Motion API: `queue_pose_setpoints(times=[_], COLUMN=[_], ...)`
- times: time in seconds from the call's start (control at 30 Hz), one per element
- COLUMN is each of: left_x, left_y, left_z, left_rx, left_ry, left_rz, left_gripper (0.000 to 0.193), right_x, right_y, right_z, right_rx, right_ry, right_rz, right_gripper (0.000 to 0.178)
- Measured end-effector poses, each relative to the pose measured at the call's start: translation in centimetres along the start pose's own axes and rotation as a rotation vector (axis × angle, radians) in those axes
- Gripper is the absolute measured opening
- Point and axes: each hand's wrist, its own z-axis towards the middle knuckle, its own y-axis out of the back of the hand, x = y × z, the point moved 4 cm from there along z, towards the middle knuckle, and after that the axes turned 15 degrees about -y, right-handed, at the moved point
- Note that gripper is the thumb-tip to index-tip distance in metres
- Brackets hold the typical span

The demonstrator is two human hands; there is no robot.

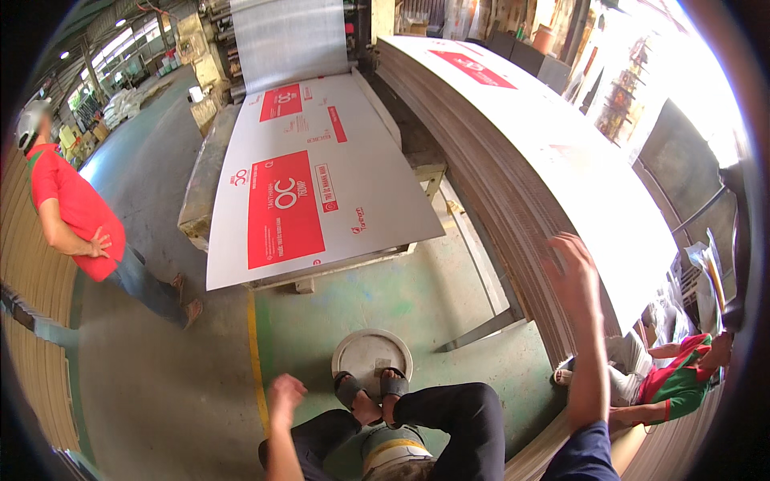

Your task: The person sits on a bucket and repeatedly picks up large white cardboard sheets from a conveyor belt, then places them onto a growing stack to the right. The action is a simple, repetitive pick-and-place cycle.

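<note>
My left hand [286, 398] is raised above my left knee, its fingers curled in, with nothing showing in it. My right hand [574, 268] is lifted in front of the near part of a tall stack of cardboard sheets [513, 172]. Its fingers are bent and somewhat apart, slightly blurred, and hold nothing that I can see; whether they touch the stack I cannot tell. The stack's top sheet is white with red print. Ahead of me, a large white cardboard sheet [228, 232] with red printed blocks lies on the machine's outfeed table [210, 188].
My sandalled feet rest on a round white lid [371, 341] on the floor. Under me is a bucket [393, 449]. A person in a red shirt [80, 212] stands at left; another person [682, 381] sits at right beside the stack. More stacked cardboard [36, 385] lines the left edge.
</note>
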Motion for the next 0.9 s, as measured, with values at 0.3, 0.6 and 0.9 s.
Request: queue_pose_setpoints(times=[0.3, 0.6, 0.9], left_x=[1.9, 0.6, -5.0], left_y=[-12.5, -12.7, -22.3], left_z=[-14.3, -13.4, -12.6], left_rx=[0.408, 0.36, 0.641], left_ry=[0.337, 0.078, -0.087], left_rz=[-0.179, -0.096, -0.222], left_gripper=[0.026, 0.026, 0.04], right_x=[-18.3, -23.4, -18.9], right_y=[3.8, 5.8, 6.8], right_z=[-5.2, -5.1, -6.4], right_rx=[0.341, 0.453, 0.043], right_ry=[-0.349, -0.408, -0.109], right_rz=[-0.062, -0.314, -0.515], right_gripper=[0.066, 0.07, 0.033])
